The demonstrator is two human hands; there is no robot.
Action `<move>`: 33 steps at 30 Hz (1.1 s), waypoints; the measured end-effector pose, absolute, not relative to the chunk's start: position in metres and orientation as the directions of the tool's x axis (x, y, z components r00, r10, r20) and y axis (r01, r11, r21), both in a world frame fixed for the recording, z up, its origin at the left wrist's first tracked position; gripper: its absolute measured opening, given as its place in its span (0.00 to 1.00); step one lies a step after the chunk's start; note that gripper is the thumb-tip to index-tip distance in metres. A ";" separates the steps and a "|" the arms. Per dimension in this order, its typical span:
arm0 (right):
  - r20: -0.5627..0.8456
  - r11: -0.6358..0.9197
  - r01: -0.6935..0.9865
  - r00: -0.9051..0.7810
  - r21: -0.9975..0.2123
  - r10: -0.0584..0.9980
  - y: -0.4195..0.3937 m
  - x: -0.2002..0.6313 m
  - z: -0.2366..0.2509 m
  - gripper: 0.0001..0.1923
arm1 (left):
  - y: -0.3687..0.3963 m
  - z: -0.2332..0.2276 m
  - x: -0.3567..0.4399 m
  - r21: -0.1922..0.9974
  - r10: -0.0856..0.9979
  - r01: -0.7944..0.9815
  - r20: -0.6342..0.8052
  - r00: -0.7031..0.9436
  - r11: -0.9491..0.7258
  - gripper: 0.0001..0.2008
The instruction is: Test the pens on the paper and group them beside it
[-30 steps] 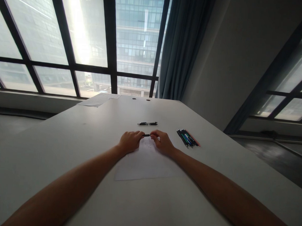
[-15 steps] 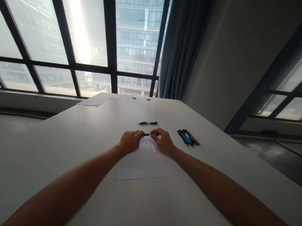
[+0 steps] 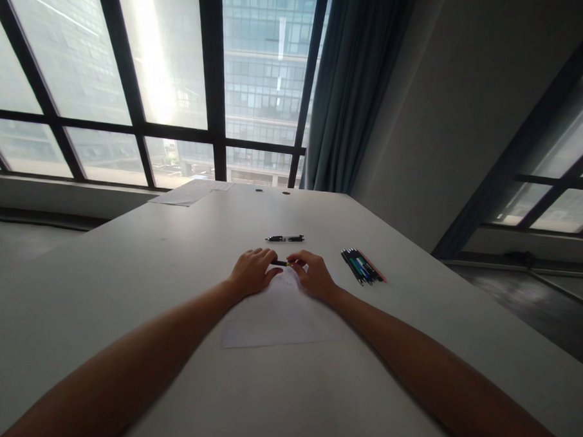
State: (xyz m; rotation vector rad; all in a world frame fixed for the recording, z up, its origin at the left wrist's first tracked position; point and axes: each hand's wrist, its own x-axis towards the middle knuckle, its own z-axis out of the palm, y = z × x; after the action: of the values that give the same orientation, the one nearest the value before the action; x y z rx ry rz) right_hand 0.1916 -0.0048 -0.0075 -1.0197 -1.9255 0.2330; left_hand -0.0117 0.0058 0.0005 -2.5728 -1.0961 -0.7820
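both hands are pinching one black pen (image 3: 280, 263) between them, the left hand (image 3: 253, 272) gripping one end and the right hand (image 3: 313, 275) the other, above a paper sheet (image 3: 272, 314).

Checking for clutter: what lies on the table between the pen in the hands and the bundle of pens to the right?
Head view: only bare table separates the held pen from the pen bundle.

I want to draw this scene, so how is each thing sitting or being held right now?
left hand: gripping the black pen
right hand: pinching the pen's other end
black pen: held level above paper
paper: flat under hands
second pen: lying untouched
pen bundle: lying together, untouched
curtain: drawn aside
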 end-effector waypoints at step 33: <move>0.672 0.738 0.508 -0.357 -0.444 0.649 -0.017 0.185 0.000 0.06 | 0.013 -0.005 -0.013 -0.131 0.442 0.625 0.597 0.669 -0.770 0.09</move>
State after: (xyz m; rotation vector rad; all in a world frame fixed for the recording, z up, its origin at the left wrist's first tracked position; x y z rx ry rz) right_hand 0.1847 -0.0167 0.0004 -0.8751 -2.0324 0.1973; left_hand -0.0133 0.0128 -0.0054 -2.5610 -0.8461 -0.7923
